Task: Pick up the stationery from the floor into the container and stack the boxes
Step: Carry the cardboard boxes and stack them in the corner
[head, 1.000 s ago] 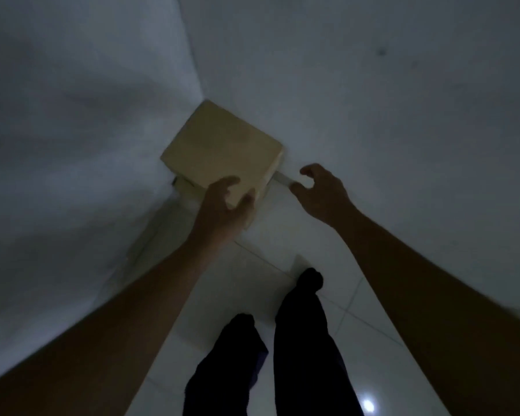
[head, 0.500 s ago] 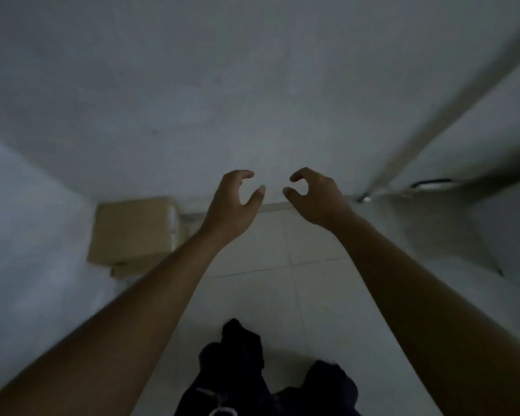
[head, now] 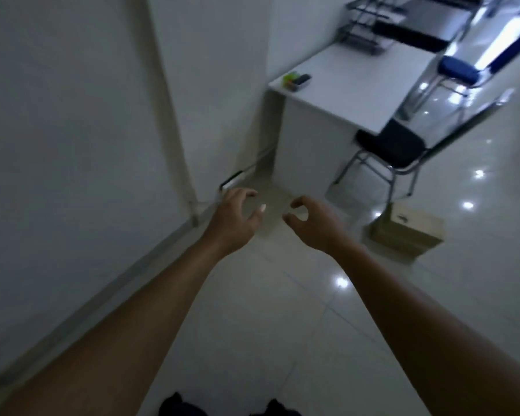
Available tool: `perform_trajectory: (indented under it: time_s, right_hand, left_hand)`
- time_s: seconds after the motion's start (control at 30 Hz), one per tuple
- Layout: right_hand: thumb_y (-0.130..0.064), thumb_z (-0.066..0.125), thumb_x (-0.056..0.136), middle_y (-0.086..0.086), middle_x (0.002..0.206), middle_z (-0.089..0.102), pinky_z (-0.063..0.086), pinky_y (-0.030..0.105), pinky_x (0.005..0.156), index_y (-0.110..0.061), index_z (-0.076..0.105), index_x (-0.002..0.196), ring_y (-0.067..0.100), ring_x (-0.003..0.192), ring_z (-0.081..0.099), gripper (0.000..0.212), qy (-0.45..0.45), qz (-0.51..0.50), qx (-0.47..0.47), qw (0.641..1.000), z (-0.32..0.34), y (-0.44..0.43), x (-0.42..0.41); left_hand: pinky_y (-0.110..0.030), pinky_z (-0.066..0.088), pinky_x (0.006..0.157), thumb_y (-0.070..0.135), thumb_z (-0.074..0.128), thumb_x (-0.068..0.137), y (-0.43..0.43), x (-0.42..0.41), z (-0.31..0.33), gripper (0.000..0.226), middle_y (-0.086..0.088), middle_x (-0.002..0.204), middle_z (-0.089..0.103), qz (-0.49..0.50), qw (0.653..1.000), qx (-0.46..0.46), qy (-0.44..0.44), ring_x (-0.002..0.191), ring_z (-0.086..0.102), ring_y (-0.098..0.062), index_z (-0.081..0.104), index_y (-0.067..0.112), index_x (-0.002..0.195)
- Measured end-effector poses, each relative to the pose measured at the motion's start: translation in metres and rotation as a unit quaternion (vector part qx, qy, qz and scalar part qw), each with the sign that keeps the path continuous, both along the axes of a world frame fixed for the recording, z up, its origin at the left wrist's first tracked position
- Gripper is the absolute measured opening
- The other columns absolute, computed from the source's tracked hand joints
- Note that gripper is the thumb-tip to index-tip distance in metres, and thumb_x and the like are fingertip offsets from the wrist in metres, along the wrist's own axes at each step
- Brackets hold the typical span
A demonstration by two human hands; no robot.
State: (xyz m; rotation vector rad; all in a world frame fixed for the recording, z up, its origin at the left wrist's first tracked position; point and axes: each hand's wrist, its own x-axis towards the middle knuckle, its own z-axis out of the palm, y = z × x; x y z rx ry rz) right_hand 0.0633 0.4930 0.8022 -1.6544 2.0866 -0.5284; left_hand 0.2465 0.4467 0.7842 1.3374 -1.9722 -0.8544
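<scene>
Head view: both arms reach forward over the tiled floor (head: 267,310). The left hand (head: 234,219) and right hand (head: 315,223) hang side by side, apart, fingers loosely curled and grasping nothing. A cardboard box (head: 409,232) rests on the floor to the right, near the black chair (head: 391,145) at the white desk (head: 357,82)

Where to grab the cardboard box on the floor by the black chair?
The cardboard box sits flat and closed, no handle visible, with the black chair close behind it. So take it two-handed, palms on opposite side faces, coming from the open-floor side nearest the person. Left hand and right hand are free.
</scene>
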Motion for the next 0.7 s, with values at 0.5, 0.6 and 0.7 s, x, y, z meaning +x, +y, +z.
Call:
perform_trajectory:
  time_s: [0.5,0.6,0.7]
  right_hand:
    - [-0.042,0.063,0.086,0.007,0.129,0.055,0.048,0.036,0.090,-0.017,0.052,0.124,0.021,0.114,0.054,0.047,-0.042,-0.241,-0.039,0.969,0.022,-0.041,-0.314]
    - [-0.040,0.063,0.086,0.007,0.128,0.055,0.042,0.027,0.083,-0.015,0.053,0.124,0.016,0.107,0.053,0.046,-0.044,-0.285,-0.037,0.957,0.026,-0.051,-0.368]
    - [-0.039,0.064,0.087,0.006,0.126,0.056,0.042,0.027,0.079,-0.016,0.053,0.123,0.013,0.102,0.051,0.044,-0.050,-0.324,-0.029,0.944,0.024,-0.055,-0.422]
  left_hand:
    - [-0.023,0.039,0.084,0.042,0.059,0.087,-0.141,-0.364,0.005,0.039,0.000,0.123,0.056,-0.237,0.971,-0.019,0.014,0.102,0.049,-0.005,0.056,0.021,0.119]
    - [-0.029,0.044,0.091,0.041,0.060,0.088,-0.167,-0.427,0.013,0.040,-0.002,0.125,0.057,-0.284,0.959,-0.004,0.009,0.110,0.055,-0.014,0.057,0.019,0.121]
    - [-0.030,0.045,0.090,0.041,0.059,0.088,-0.178,-0.484,0.015,0.039,-0.002,0.124,0.058,-0.310,0.951,0.001,0.013,0.112,0.054,-0.015,0.056,0.019,0.121]
